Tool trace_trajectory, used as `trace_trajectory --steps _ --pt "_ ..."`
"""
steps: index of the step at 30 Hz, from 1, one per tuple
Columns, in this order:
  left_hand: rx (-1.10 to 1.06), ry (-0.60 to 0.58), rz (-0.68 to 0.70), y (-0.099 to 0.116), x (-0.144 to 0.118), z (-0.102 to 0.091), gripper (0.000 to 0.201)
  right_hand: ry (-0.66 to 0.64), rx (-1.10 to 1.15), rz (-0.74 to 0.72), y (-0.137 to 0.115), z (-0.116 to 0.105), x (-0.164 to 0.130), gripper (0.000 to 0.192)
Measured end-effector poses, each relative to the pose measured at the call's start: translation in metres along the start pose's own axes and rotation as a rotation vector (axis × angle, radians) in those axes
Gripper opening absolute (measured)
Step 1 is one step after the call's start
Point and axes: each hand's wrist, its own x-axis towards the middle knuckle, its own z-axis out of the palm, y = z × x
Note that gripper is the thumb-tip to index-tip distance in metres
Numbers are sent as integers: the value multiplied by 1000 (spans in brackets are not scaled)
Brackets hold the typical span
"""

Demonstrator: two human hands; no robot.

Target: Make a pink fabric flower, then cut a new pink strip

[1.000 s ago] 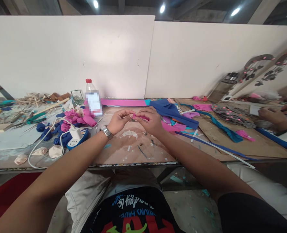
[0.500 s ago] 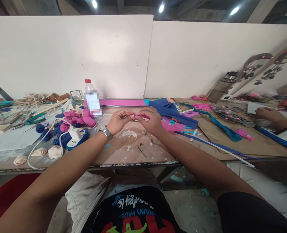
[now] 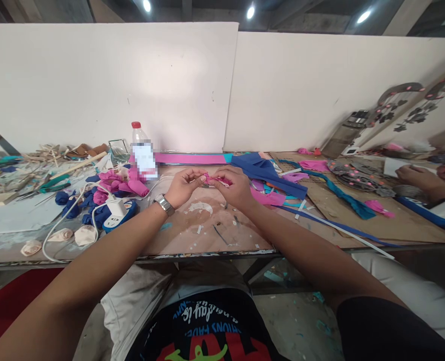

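Note:
Between my hands, over the middle of the table, is a small gathered strip of pink crepe paper. My left hand, with a metal watch at the wrist, pinches one end between thumb and fingertips. On the other side my right hand grips the strip, its fingers curled over and hiding part of it. Pink rolled paper flowers and dark blue ones lie in a heap to the left. Blue folded crepe paper and pink pieces rest right of my right hand.
A phone leans against a red-capped bottle. A power strip with white cables sits left of my forearm. Pliers and wood sticks lie further left. At far right, another person's hand works near a dark tumbler.
My fingertips have shifted slightly on the pink strip, and a little more of it shows between them. The other person's hands at far right have moved a bit.

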Motion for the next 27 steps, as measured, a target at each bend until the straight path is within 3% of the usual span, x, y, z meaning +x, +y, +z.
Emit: trace_trajectory --steps 27 --pt "41 -49 -15 6 -3 1 39 -43 9 -18 2 0 0 21"
